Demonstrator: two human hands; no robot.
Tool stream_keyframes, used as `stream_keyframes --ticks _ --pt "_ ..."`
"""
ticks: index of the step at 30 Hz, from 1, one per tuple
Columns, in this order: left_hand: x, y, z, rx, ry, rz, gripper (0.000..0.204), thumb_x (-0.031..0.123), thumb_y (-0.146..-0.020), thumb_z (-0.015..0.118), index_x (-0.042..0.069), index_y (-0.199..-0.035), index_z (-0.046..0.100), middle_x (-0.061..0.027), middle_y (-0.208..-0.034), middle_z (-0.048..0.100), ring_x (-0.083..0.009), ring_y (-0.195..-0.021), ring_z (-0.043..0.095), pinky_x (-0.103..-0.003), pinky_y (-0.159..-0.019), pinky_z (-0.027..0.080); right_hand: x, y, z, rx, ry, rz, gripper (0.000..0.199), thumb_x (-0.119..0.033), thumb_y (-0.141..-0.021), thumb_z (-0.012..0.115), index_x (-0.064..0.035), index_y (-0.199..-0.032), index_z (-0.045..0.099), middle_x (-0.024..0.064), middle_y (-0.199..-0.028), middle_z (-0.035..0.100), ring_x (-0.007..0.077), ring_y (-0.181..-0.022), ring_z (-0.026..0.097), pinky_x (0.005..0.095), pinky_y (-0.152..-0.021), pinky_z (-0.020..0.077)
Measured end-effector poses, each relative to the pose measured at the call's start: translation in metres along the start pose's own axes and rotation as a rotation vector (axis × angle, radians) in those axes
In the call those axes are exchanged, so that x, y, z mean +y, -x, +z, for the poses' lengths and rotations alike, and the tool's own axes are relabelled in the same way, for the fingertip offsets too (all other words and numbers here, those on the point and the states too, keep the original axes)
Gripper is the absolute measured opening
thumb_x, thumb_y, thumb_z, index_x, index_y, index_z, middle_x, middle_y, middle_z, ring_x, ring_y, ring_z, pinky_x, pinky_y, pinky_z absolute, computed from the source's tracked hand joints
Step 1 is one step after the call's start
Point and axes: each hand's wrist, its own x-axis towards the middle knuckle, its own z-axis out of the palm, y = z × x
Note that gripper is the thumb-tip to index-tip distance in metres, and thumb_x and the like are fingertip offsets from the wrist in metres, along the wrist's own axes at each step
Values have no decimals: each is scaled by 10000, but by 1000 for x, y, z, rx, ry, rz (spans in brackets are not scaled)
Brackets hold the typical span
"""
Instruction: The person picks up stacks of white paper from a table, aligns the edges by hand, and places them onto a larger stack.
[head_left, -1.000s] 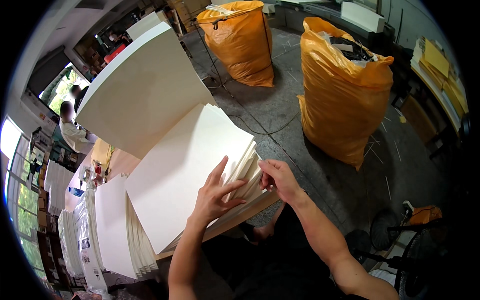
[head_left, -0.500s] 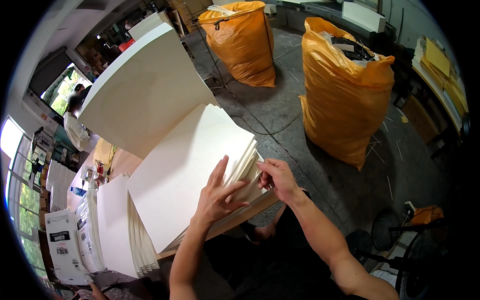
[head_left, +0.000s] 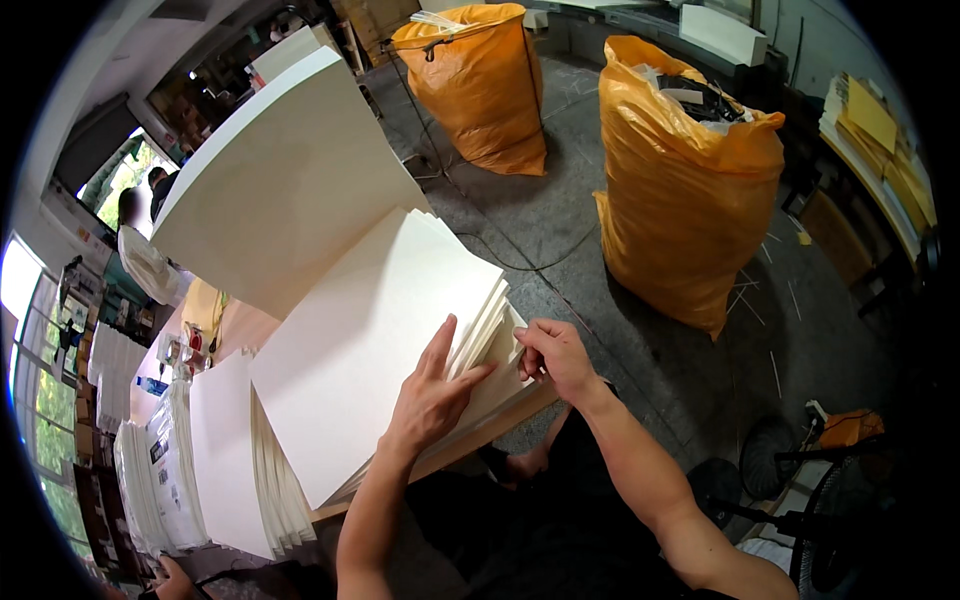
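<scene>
A stack of large white paper sheets lies on the table in front of me, its layers fanned unevenly along the right edge. My left hand rests on that edge with its fingers apart, the thumb stretched toward the gap between the layers. Just to its right, my right hand is closed, thumb against bent fingers, at the corner of a lower paper sheet. The fingertips appear to pinch that corner, though the fingers partly hide it. Behind the stack, a tall block of white sheets stands up, its top curving.
Two full orange sacks stand on the grey floor ahead. Another fanned stack and wrapped bundles are at the left. A person in white is at the far left; black fans stand at the lower right.
My left hand's lower fingers have drawn in a little. The right hand stays at the sheet's corner. At the lower left, the printed white package has moved out of its front position.
</scene>
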Motion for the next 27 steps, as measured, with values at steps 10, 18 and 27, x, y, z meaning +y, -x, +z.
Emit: stream_keyframes --ticks 10,18,27 --pt "4 -4 -2 47 25 20 585 243 -644 953 325 -1186 749 -204 -1636 348 -427 -1445 447 -473 -1039 549 -1 -2 1 -68 -282 76 338 -231 -1041 621 -97 -735 568 39 -647 644 131 -589 681 239 -483 434" --pt "4 -2 -1 64 80 18 634 179 -635 959 319 -1216 749 -207 -1626 373 -435 -1453 434 -484 -1093 505 21 34 -5 387 879 -719 182 -198 -888 704 -40 -857 621 141 -931 658 319 -867 651 432 -788 531" --pt "17 12 25 -98 -194 78 797 347 -817 819 363 -1531 464 -179 -1655 317 -444 -1535 270 -729 -1162 264 36 34 0 -366 1073 -314 410 -323 -825 651 -117 -1163 758 190 -1414 572 377 -1469 342 583 -1232 127"
